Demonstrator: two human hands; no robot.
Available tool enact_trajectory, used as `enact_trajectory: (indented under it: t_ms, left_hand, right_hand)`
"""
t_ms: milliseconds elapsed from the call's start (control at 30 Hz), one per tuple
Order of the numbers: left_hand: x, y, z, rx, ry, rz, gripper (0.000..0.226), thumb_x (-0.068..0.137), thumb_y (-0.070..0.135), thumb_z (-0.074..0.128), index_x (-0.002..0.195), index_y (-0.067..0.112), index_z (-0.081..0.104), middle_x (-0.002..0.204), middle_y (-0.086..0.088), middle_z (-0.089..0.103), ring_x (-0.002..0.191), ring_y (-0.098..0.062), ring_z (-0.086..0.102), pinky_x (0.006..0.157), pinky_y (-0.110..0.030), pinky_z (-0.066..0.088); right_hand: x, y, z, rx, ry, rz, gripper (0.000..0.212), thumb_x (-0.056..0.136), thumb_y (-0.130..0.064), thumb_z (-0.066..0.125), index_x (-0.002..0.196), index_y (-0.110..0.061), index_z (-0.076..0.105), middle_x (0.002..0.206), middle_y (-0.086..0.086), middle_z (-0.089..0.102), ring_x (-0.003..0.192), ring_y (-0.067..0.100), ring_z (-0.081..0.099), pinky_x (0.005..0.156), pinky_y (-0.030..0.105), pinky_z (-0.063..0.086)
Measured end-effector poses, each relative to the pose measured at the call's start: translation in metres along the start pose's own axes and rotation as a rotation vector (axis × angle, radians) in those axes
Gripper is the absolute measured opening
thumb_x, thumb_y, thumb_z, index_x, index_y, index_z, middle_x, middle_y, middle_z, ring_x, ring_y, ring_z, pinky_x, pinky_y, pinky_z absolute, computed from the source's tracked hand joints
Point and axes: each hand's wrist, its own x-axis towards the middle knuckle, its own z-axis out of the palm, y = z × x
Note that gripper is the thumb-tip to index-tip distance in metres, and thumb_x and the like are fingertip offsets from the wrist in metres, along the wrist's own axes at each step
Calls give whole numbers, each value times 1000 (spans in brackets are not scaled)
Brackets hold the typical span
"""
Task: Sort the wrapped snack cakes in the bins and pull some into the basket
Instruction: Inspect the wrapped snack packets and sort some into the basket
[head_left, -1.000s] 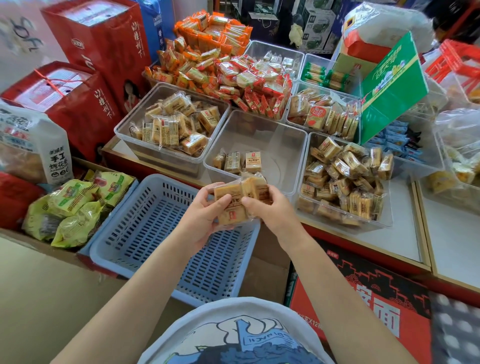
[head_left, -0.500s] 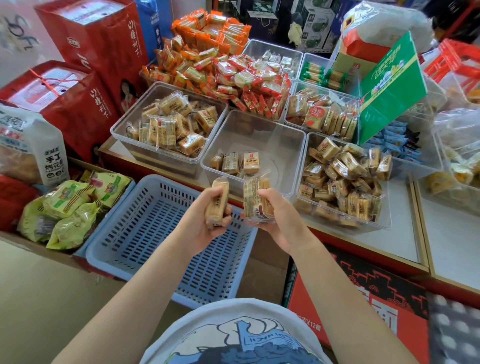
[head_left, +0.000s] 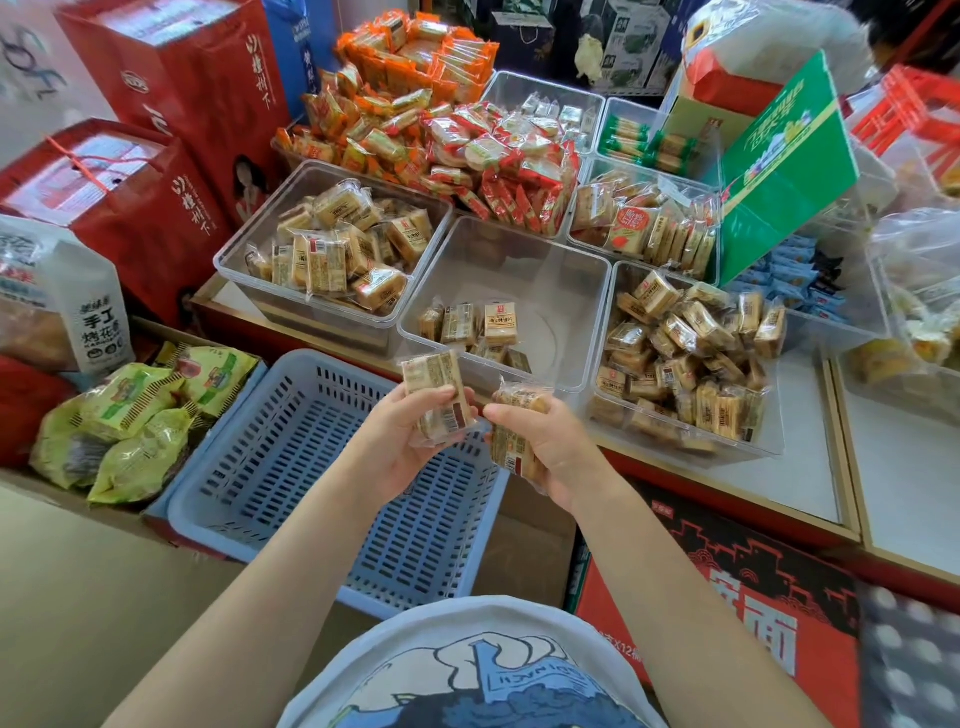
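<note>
A clear-wrapped tan snack cake with a printed label (head_left: 439, 395) is gripped in the left hand (head_left: 402, 441), its fingers curled round the lower part of the pack so that the upper half stands above them. A second clear-wrapped snack cake (head_left: 514, 436) is held in the right hand (head_left: 545, 447), the thumb laid across its front and the fingers closed behind it. Both hands are held close together, just apart, above the far right corner of a blue slotted plastic basket (head_left: 291, 467), in which nothing can be seen. Just beyond the hands, on the white counter with a wooden edge (head_left: 810, 467), a clear plastic middle bin (head_left: 519, 260) is seen with only a few wrapped cakes (head_left: 475, 327) along its near side. To its left, a clear plastic bin of larger wrapped cakes (head_left: 337, 249) is placed, and to its right a clear bin heaped with small wrapped cakes (head_left: 685, 353). Behind these, orange and red snack packets (head_left: 441, 130) are piled. Green-yellow snack bags (head_left: 130, 415) are lying just left of the basket, and tall red gift boxes (head_left: 156, 156) are stood at the far left.
</note>
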Motion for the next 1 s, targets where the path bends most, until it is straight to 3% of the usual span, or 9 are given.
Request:
enact_trajectory:
  t_ms: [200, 300, 433, 533, 667, 867, 1000]
  left_hand:
    - [6, -4, 4, -139, 109, 67, 48, 83, 14, 72, 128, 11, 57, 115, -16, 72, 105, -32, 71, 90, -40, 60]
    - [7, -9, 5, -138, 115, 61, 50, 85, 13, 73, 131, 8, 56, 124, -21, 70, 109, -35, 70, 90, -42, 60]
    - [9, -12, 5, -73, 97, 78, 49, 89, 13, 72, 135, 6, 55, 125, -21, 70, 110, -35, 70, 94, -45, 57]
    - [12, -14, 3, 27, 175, 93, 42, 94, 11, 69, 133, 10, 55, 123, -15, 71, 110, -32, 72, 95, -43, 58]
    - [19, -18, -5, 216, 272, 59, 47, 94, 12, 70, 137, 17, 53, 127, -9, 68, 113, -27, 69, 88, -40, 60]
    - [20, -22, -8, 424, 46, -75, 62, 82, 55, 72, 130, 18, 60, 116, -7, 75, 106, -23, 73, 83, -34, 59]
    - [20, -25, -7, 529, -64, -128, 56, 82, 65, 63, 121, 25, 66, 109, 1, 77, 101, -17, 73, 89, -37, 58]
  right_hand:
    - [1, 3, 5, 127, -26, 4, 40, 91, -2, 71, 127, 4, 58, 102, 17, 75, 88, 25, 74, 74, 38, 59]
    - [0, 3, 9, 190, -21, -28, 37, 91, 4, 68, 127, 8, 58, 97, 15, 75, 85, 24, 74, 78, 38, 61]
    - [2, 5, 6, 180, 23, -27, 25, 91, 1, 70, 116, 1, 65, 101, 17, 75, 91, 29, 72, 86, 45, 59]
    - [3, 8, 2, 162, 24, -24, 21, 90, -1, 72, 110, -2, 68, 105, 15, 77, 98, 31, 74, 91, 46, 59]
    - [4, 12, 1, 113, 22, -2, 26, 91, -3, 71, 116, -5, 66, 105, 15, 76, 93, 25, 75, 82, 43, 62]
    - [11, 9, -2, 10, -20, -2, 28, 95, -23, 71, 115, -4, 70, 110, 19, 75, 102, 33, 73, 92, 50, 59]
    - [22, 9, -8, -54, 29, -28, 43, 95, -41, 67, 110, -1, 70, 106, 19, 76, 101, 33, 74, 94, 54, 58]
